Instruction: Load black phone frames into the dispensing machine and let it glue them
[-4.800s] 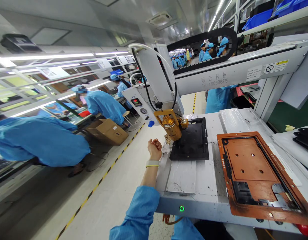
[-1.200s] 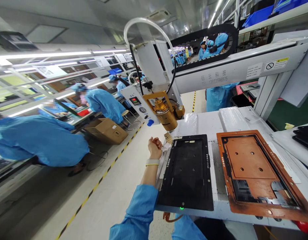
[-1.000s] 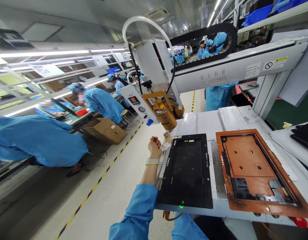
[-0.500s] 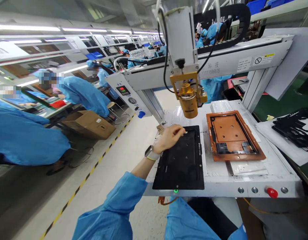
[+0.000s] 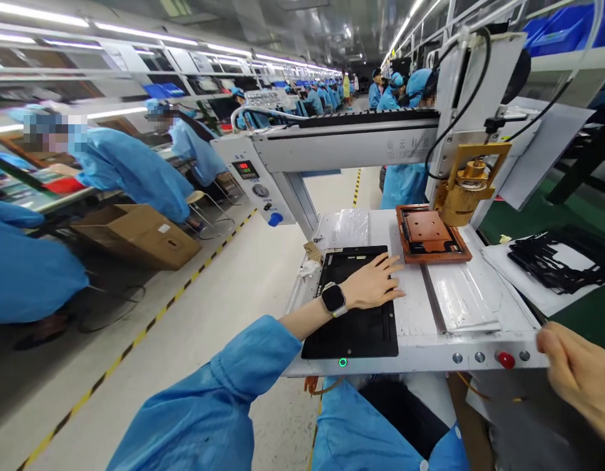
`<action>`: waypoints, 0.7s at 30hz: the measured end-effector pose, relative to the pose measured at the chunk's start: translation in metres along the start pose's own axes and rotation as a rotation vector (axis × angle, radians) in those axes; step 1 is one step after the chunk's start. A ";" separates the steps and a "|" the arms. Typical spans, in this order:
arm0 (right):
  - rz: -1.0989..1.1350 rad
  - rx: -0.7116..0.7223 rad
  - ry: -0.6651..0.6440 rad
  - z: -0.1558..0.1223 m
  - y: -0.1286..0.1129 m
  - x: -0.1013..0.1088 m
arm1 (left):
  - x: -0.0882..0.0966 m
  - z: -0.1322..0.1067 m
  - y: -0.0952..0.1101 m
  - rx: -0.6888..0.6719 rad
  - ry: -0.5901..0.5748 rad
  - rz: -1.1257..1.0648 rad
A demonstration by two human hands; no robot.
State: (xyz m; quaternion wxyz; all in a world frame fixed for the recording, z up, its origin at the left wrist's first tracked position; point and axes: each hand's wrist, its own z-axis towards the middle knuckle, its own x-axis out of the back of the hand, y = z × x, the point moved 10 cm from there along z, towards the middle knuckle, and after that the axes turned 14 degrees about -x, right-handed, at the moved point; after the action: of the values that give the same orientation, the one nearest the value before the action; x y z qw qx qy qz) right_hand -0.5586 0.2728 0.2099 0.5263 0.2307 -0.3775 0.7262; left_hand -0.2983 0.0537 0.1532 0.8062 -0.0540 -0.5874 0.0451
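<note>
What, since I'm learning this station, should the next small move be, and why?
Probably draw the left hand back slightly: spread open, it reaches past the black plate's right edge toward the orange fixture, over which the gold machine head appears to hang.

Your right hand (image 5: 579,373) blurred and cut off by the right edge, your left hand (image 5: 373,282) hiding part of the black plate (image 5: 354,333), fingertip contact indeterminate, brass head (image 5: 462,196) covering part of the orange tray (image 5: 427,229), gauge (image 5: 259,191) reading too small to tell.
</note>
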 end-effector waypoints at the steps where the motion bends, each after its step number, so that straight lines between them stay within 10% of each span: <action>1: 0.088 0.072 -0.013 0.009 -0.028 -0.007 | -0.001 0.002 0.001 -0.012 -0.009 0.013; 11: 0.306 0.213 -0.196 0.039 -0.204 -0.107 | 0.011 0.008 0.003 -0.050 0.067 0.004; 17: 0.523 0.169 -0.005 0.057 -0.203 -0.070 | 0.010 0.013 0.003 -0.062 0.054 -0.019; 21: 0.506 0.098 0.084 0.066 -0.179 -0.054 | 0.046 0.016 -0.002 -0.068 0.135 -0.043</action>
State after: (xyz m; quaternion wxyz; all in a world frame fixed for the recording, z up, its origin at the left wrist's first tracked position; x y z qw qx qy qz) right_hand -0.3767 0.2176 0.2658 0.3310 0.1239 -0.3654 0.8611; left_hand -0.2990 0.0584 0.2021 0.8424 -0.0719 -0.5340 0.0041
